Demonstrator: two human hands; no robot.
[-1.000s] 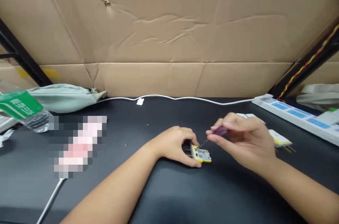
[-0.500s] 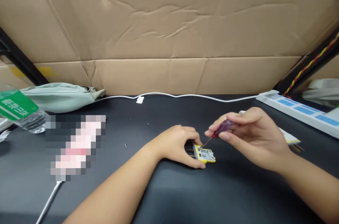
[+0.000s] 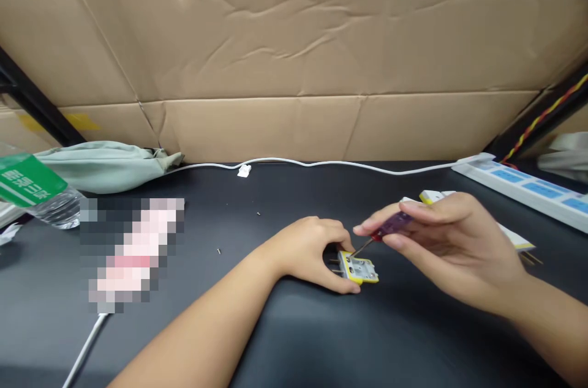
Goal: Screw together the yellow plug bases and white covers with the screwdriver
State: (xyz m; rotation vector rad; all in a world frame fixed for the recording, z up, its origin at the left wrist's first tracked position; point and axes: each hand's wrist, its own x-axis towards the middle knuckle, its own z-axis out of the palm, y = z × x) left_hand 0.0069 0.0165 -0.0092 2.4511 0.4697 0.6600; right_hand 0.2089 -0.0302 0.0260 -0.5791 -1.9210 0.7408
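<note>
A small grey and yellow plastic housing [image 3: 362,269] with metal pins lies on the dark tabletop. My left hand [image 3: 316,253] grips it between thumb and fingers, the pins pointing in toward the palm. Closed around a screwdriver [image 3: 392,226] with a purple and red handle, my right hand [image 3: 459,247] holds it at a slant. The blade's tip meets the housing near its upper left corner, at a screw. Behind the right hand are white and yellow parts [image 3: 517,238] with pins, partly covered by it.
Two tiny screws [image 3: 218,251] lie left of my hands. A white power strip [image 3: 523,183] is at the back right, its cable along the cardboard wall [image 3: 294,57]. At the left are a bottle [image 3: 41,189], a pale green pouch [image 3: 110,164] and a blurred-out object [image 3: 133,259].
My right hand has shifted slightly right, and the screwdriver leans a little lower. More of the white and yellow parts shows behind it. The left hand keeps its grip.
</note>
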